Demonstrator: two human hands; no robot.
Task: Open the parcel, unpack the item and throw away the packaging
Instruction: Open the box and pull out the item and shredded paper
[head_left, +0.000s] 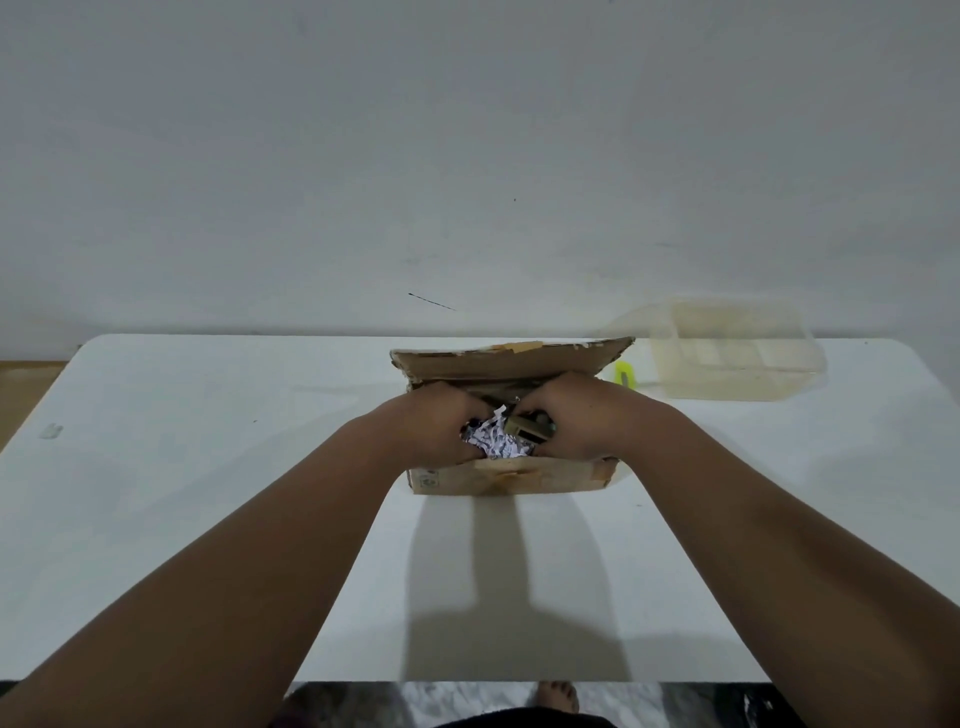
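Both hands, left hand (435, 426) and right hand (566, 421), dig into the parcel (511, 475) near the surface's far edge, fingers buried, closure indeterminable; crumpled paper (493, 441) looks light, soft.

A white desk (208, 519) stands against a plain pale wall (467, 156) marked by a dark scratch (431, 302), with marbled floor (467, 701) below and wood-toned floor (31, 395) at far left.

Brown corrugated cardboard parcel box (511, 475), paler tan tape strips on its flaps. White shredded paper filling (493, 444) with dark printed specks, between my hands. Olive-drab item (527, 428), partly hidden. White rectangular table (208, 467). Clear, faintly yellowish plastic tub (737, 353). Neon-yellow small tool (625, 373).
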